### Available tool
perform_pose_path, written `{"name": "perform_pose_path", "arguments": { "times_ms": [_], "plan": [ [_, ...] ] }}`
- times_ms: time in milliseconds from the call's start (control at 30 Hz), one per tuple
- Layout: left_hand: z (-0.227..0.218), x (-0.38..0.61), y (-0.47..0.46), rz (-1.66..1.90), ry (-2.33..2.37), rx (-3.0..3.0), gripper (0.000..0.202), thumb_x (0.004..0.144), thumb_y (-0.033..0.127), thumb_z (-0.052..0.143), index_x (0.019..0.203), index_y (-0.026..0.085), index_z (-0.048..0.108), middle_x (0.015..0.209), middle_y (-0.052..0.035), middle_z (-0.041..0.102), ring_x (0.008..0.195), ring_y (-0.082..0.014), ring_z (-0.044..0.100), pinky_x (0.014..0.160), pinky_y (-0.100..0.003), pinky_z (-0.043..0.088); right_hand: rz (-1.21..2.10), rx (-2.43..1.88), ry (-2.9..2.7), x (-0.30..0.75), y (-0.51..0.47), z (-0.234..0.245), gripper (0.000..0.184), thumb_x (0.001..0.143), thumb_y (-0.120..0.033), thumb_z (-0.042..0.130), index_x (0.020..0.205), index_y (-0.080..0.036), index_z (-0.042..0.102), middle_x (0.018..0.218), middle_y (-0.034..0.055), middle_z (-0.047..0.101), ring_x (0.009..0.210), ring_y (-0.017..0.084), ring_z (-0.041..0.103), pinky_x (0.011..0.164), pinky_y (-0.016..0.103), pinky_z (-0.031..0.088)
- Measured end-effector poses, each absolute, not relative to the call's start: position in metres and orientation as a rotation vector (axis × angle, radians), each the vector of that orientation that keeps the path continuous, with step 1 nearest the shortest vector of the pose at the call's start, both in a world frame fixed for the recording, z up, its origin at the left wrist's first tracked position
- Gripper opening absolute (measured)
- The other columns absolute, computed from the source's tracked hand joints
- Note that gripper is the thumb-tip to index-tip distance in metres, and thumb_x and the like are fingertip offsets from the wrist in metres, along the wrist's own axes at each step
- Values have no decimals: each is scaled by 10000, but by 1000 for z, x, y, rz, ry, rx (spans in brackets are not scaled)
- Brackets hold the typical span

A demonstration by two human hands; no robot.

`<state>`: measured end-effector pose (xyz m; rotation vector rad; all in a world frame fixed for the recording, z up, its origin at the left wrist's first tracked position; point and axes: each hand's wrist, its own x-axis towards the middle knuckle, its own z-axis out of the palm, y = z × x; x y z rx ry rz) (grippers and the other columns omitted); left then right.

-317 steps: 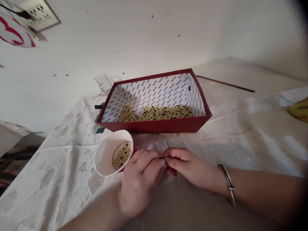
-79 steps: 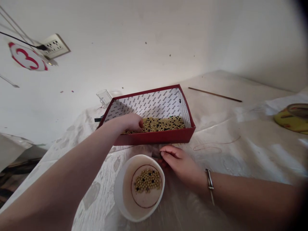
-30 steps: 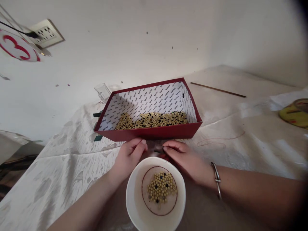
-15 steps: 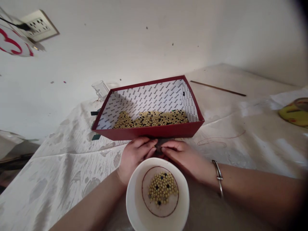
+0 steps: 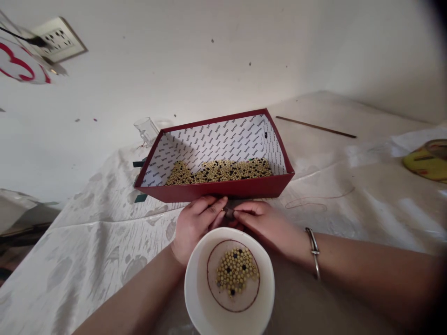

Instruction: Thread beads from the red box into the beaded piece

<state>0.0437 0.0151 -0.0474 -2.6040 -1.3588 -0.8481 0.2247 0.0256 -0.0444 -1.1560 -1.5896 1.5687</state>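
Beads [image 5: 235, 274] lie in the bottom of a white cup [image 5: 195, 298] at the near edge, between the 2 forearms, and a bigger heap [image 5: 223, 172] of them covers the floor of a red box [image 5: 216, 190] beyond. Nearest first: a wrist moving sideways could knock the cup over, as both arms flank it so closely; the loose beads would likely roll across the cloth [image 5: 104, 251]. Just past the rim, the left hand [image 5: 197, 223] and right hand [image 5: 261, 221] are close together, fingers bent toward each other about a small dark bit [image 5: 228, 212]; whether either grips it, I cannot tell. Something so small could slip through a loose pinch and drop into the shade there. Farther off, a forward push could nudge the box, its front wall being just beyond the knuckles.

The cup's beads are round, mostly dull yellow with a few black, some showing a hole. The far heap has the same colours, speckled more thickly with black, dipping between its left and right parts.
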Motion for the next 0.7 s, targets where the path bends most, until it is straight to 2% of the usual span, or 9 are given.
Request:
{"name": "perform_pose_path", "arguments": {
  "times_ms": [233, 400, 567, 700],
  "plan": [
    [-48, 43, 17, -744, -1259, -2650, 365, 803, 237, 509, 1169, 234, 513, 1026, -46, 595, 917, -151, 560, 790, -278, 481, 1487, -1173, -1641, 225, 25, -44, 210, 787, -251, 464, 776, -202, 668, 760, 11, 675, 708, 139, 601, 670, 255, 445],
    [-47, 45, 17, -704, -1206, -2671, 355, 820, 246, 485, 1174, 212, 504, 992, -54, 600, 907, -153, 556, 772, -285, 484, 1425, -1165, -1705, 226, 25, -45, 209, 778, -341, 503, 796, -191, 649, 811, 18, 674, 736, 145, 597, 678, 260, 438],
    [-46, 47, 16, -655, -1108, -2699, 365, 834, 239, 464, 1194, 181, 475, 1027, -67, 592, 932, -165, 540, 802, -300, 477, 1469, -1113, -1682, 225, 26, -50, 181, 767, -314, 526, 838, -188, 635, 868, 15, 667, 794, 143, 597, 725, 256, 439],
    [-50, 47, 17, -662, -1051, -2686, 380, 835, 226, 460, 1210, 165, 451, 1041, -72, 581, 939, -162, 532, 807, -298, 475, 1480, -1124, -1689, 226, 25, -52, 201, 790, -319, 491, 840, -176, 623, 843, 21, 658, 750, 134, 582, 696, 251, 436]
  ]
}}
